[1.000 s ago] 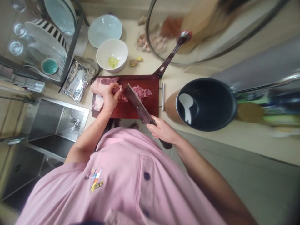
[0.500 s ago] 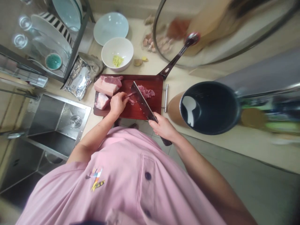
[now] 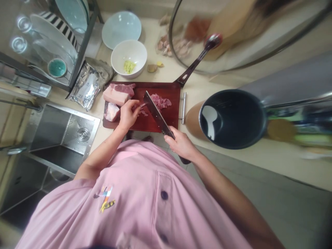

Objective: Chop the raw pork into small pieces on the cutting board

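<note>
Head view: the red cutting board (image 3: pixel 171 116) lies along the near side of the counter (image 3: pixel 193 90), its near edge facing the person's pink shirt (image 3: pixel 135 186). Along the left part of the board sit a large block of meat (image 3: pixel 118 94) and a smaller lump (image 3: pixel 112 112), so the left hand (image 3: pixel 130 113) works just beside them. Bare red surface shows to the right of the knife (image 3: pixel 158 116), between the blade and the metal handle (image 3: pixel 184 107) on the board's right end. Beyond that handle stands the dark pot (image 3: pixel 238 121), near but apart from the board. The white bowl (image 3: pixel 137 52) is close behind the far edge, and the spoon (image 3: pixel 194 64) reaches down to the far right corner.

The left forearm slants up from the lower left; its thumb and fingers are pinched on a thin strip of meat (image 3: pixel 143 105), close to the blade. The right hand (image 3: pixel 181 141) comes from the lower right, fingers wrapped around the knife handle, out past the board's near edge. The blade points away and to the left across the middle of the board, with the pile of chopped meat (image 3: pixel 162 102) just to its right.
</note>
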Available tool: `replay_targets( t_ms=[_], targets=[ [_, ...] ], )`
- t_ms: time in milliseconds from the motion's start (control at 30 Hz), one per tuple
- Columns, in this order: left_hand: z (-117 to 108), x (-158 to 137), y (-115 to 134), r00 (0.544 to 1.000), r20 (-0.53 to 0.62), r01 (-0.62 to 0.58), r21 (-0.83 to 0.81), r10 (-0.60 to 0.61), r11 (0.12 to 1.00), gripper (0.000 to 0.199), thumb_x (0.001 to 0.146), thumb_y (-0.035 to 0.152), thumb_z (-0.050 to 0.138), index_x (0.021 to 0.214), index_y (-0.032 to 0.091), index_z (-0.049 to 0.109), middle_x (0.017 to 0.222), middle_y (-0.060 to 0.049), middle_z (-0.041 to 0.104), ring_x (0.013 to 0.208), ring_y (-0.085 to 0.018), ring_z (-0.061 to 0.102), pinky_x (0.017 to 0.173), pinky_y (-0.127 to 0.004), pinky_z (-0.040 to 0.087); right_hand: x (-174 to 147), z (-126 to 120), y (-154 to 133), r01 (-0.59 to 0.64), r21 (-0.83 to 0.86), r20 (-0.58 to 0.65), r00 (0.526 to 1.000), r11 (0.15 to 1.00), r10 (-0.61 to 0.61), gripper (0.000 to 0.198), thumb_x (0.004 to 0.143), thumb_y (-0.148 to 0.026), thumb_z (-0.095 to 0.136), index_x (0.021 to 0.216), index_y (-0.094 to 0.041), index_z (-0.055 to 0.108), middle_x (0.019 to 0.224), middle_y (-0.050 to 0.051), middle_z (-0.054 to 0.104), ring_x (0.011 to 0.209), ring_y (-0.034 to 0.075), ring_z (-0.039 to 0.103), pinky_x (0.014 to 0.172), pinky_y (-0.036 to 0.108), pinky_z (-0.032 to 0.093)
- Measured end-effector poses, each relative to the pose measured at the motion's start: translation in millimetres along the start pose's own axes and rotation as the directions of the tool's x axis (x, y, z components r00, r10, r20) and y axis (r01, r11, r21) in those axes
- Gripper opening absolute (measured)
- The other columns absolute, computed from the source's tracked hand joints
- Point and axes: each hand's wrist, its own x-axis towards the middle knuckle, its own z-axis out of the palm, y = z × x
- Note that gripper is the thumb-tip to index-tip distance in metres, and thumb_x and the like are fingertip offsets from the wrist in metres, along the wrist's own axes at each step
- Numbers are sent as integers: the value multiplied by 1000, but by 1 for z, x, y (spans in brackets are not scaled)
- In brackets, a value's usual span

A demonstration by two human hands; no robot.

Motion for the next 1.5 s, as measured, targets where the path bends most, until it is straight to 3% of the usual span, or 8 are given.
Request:
replay_targets(
  t_ms=[100,267,400,567,667,800,1300,1500],
  targets=[
    [-1,3,5,999,48,-18,-94,23,995,21,86,19,53,106,19,55,107,-5,61,93,-15,62,83,-28,53,1,-1,-2,8,4,0,1000,1000,-8,24,84,-35,47,103,-22,55,64,-2,53,52,13,51,50,24,41],
    [-10,-15,-4,994,96,19,233,-43,972,29,75,9,59,102,18,57,103,-6,58,97,-19,58,91,-32,49,-1,-3,-5,13,-16,16,1000,1000,-12,25,85,-35,46,103,-23,55,64,-1,54,54,15,52,51,26,42],
    [-14,-32,-9,996,17,76,277,-84,958,28,77,10,57,103,19,57,101,-6,57,89,-17,57,80,-28,51,-2,1,-5,70,-36,64,996,997,-67,27,85,-34,45,107,-22,56,66,-1,56,60,16,55,59,27,44],
    [-10,-34,-6,997,19,68,349,-79,935,11,84,18,55,93,18,61,92,-5,58,79,-15,57,77,-28,48,3,4,-5,93,-99,60,994,991,-87,32,85,-32,45,113,-21,57,74,1,61,67,17,56,67,28,44],
    [-2,-25,-5,999,15,24,405,-33,914,20,85,26,57,103,18,62,102,-6,59,85,-17,58,76,-27,47,4,1,-8,51,-107,-3,999,993,-51,35,85,-32,45,115,-20,57,71,1,60,64,17,56,64,28,43],
    [4,-16,-9,996,92,-32,471,-13,882,23,86,16,50,103,20,65,104,-6,59,91,-18,58,75,-26,46,-1,-5,-14,47,-160,-5,999,986,-49,37,84,-32,46,118,-20,57,68,0,59,62,17,55,63,28,43],
    [3,-18,-17,998,53,-8,447,-18,895,20,86,21,52,99,20,66,98,-6,61,90,-18,58,77,-27,46,2,1,-12,71,-233,148,988,970,-37,33,86,-31,43,115,-22,55,83,4,67,75,20,62,71,29,45],
    [-5,-20,-7,983,179,-67,528,-34,847,15,79,15,55,90,19,65,91,-6,60,84,-19,58,70,-27,46,25,16,-23,49,-257,87,996,965,-27,32,83,-26,46,114,-21,56,78,4,65,72,21,60,68,28,43]
  ],
)
